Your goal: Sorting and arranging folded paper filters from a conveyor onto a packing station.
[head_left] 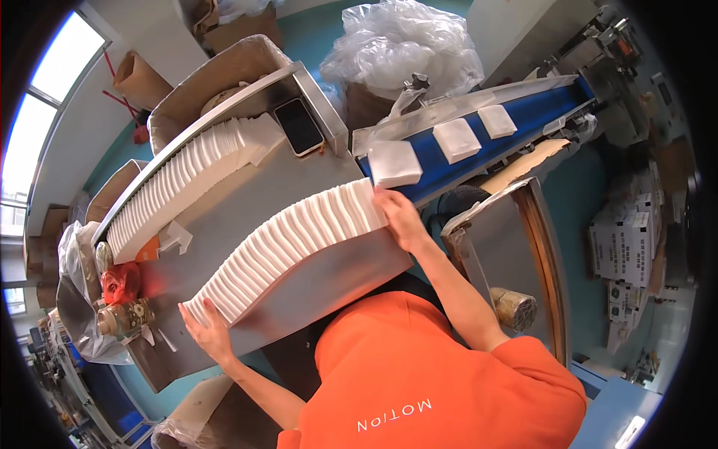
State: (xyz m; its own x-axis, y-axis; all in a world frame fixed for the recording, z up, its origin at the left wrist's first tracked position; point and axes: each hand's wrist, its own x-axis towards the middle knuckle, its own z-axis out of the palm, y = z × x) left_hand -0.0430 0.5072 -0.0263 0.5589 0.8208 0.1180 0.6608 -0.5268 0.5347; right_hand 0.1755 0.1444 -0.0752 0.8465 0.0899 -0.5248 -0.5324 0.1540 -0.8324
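A long, curved row of folded white paper napkins [293, 238] stands on edge across the metal table [336, 273]. My left hand [209, 333] is closed on its near left end, thumb on top and fingers along the outer side. At the far right end, my right hand [402, 219] grips the last napkins, beside the table's edge where a blue conveyor belt [431, 166] begins. Three flat white napkin stacks lie on that belt; the closest stack [395, 163] almost touches the row's right end.
A second napkin row [183, 179] leans along the table's raised back rim, with a black phone [299, 127] at its right. Red plastic [120, 283] and a patterned roll [126, 317] lie at the left corner. Clear plastic bags [404, 49] and a cardboard box [213, 78] stand behind.
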